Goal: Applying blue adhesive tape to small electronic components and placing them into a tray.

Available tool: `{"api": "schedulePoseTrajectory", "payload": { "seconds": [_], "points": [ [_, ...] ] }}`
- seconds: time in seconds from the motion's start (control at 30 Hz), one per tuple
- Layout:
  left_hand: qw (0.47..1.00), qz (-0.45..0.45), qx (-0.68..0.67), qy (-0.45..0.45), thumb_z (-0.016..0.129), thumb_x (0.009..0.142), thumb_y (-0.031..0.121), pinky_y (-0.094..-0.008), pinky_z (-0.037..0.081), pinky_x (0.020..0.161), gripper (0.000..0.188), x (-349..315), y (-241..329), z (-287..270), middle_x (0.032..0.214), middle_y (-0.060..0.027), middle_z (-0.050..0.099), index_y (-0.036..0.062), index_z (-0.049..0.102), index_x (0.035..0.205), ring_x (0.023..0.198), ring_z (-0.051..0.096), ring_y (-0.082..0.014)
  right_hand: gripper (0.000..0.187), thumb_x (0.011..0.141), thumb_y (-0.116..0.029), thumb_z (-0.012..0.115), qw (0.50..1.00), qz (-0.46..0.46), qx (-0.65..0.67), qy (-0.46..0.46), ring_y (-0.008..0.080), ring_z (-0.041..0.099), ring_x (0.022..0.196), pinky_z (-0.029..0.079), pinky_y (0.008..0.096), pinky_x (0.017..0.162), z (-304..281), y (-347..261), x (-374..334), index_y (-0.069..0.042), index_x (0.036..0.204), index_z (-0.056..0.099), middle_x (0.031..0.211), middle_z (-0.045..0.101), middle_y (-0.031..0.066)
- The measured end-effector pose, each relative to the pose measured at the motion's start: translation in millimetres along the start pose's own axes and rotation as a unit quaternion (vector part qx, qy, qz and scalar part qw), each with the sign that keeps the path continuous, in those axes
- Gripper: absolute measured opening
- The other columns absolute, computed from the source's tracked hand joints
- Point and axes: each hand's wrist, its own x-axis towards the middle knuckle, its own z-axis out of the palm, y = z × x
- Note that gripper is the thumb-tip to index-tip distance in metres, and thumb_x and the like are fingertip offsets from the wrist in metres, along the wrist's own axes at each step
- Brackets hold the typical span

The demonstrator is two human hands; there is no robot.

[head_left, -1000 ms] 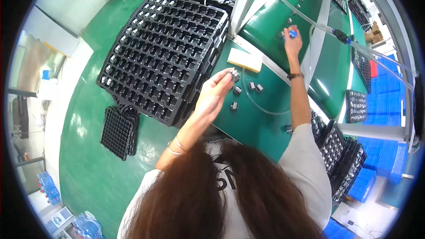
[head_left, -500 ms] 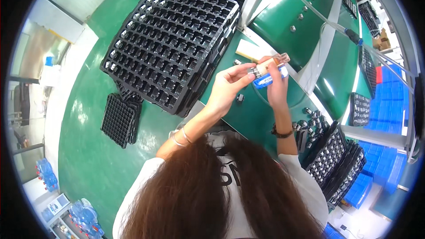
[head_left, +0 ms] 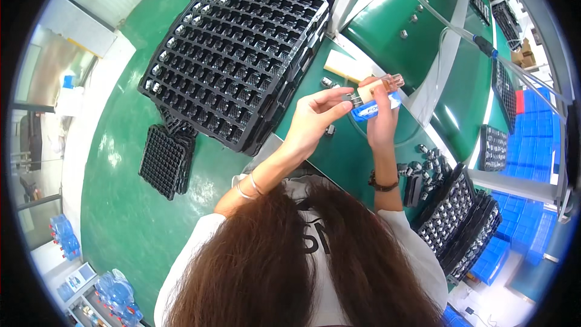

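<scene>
My left hand point(head_left: 316, 120) pinches a small silver metal part point(head_left: 356, 101) between thumb and fingertips, at the left end of a cream-coloured block point(head_left: 369, 89) with a clear pinkish tip point(head_left: 393, 81). My right hand point(head_left: 381, 122) is closed round that block and a blue piece point(head_left: 365, 111) with white lettering below it. Whether the block and the blue piece are joined cannot be made out. The metal part touches or nearly touches the block. Small metal parts point(head_left: 330, 82) lie on the green table beyond my left hand, and another point(head_left: 330, 129) lies between my forearms.
A stack of large black compartment trays point(head_left: 236, 60), partly filled, stands at the left. Beyond my hands lies a pale yellow pad point(head_left: 347, 65). A green conveyor belt point(head_left: 448, 106) carries scattered parts. Loose metal parts point(head_left: 431, 166) and filled trays point(head_left: 448, 212) sit by my right forearm.
Both hands and what they hold have shifted slightly right in the picture. The background has also shifted a little. Both grips look the same.
</scene>
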Motion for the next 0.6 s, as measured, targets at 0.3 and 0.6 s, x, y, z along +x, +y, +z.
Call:
{"api": "schedulePoseTrajectory", "payload": {
  "seconds": [0.3, 0.6],
  "points": [
    [1.0, -0.016, 0.022, 0.004, 0.067, 0.079, 0.005, -0.0227, 0.045, 0.08, 0.037, -4.7, -2.6, -10.3, 0.095, -0.0064, 0.064, -0.0014, 0.057, 0.114, 0.088, 0.058, -0.0101, 0.021, 0.089, -0.019, 0.047, 0.998, 0.027, -0.028, -0.055, 0.0088, 0.052, 0.079, 0.042, 0.0222, 0.07, -2.6, 13.5, -11.8, -0.002, 0.1, 0.052, 0.091, 0.055, 0.0045],
    [0.962, 0.116, 0.214, 0.126, 0.061, 0.085, 0.01, -0.0256, 0.042, 0.09, 0.035, -7.0, 69.4, -60.5, 0.109, -0.0053, 0.06, 0.0038, 0.054, 0.118, 0.1, 0.054, -0.0123, 0.032, 0.082, -0.027, 0.063, 0.895, -0.098, -0.434, 0.026, 0.024, 0.063, 0.069, 0.048, 0.0327, 0.064, -51.9, 68.7, 75.9, 0.001, 0.097, 0.06, 0.077, 0.064, 0.015]
  ]
}}
